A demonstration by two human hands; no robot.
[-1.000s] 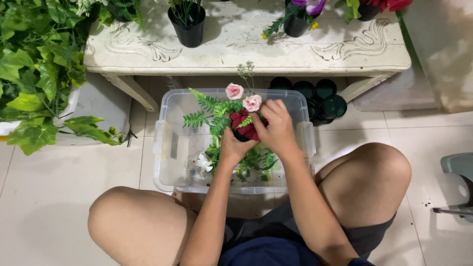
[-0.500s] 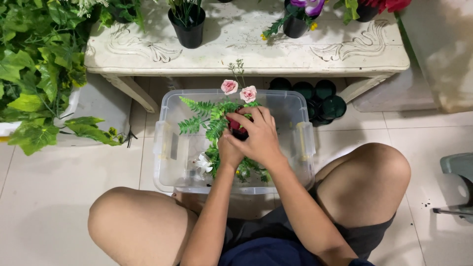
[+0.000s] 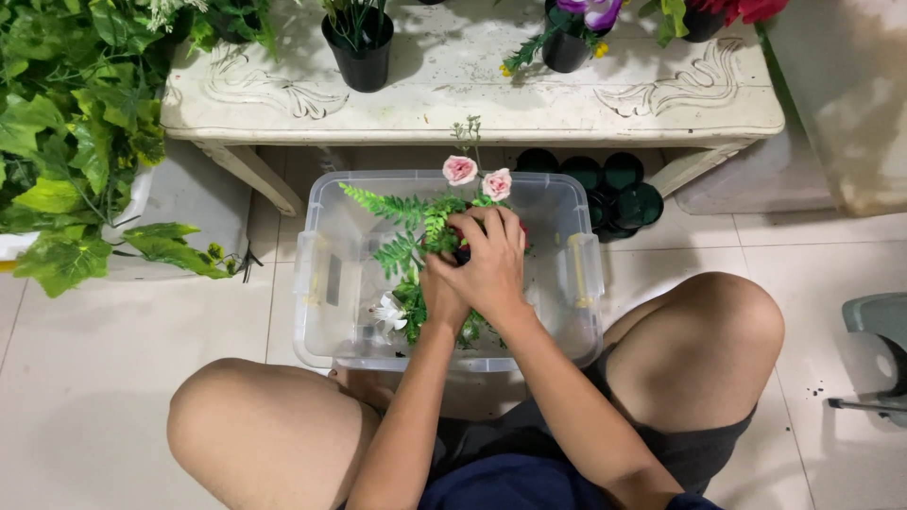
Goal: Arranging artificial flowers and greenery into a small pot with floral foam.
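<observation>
- Together, both hands were held over the clear plastic bin — right hand closed over a small dark pot, left hand wrapped beneath it.
- Fern fronds and two pink roses were seen rising from the pot.
- A white carved bench stood just behind, black pots stacked under it.

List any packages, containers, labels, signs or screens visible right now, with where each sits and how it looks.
Clear plastic storage bin: on the tiled floor between the knees, rectangular, side latches, artificial flowers and ferns inside.
Sticker: on the bin's left inner wall, small grey rectangle, too blurred to tell more.
Black pots: on the white carved bench above, round, holding stems.
Stack of dark green pots: on the floor right of the bin, round.
No signs or screens.
</observation>
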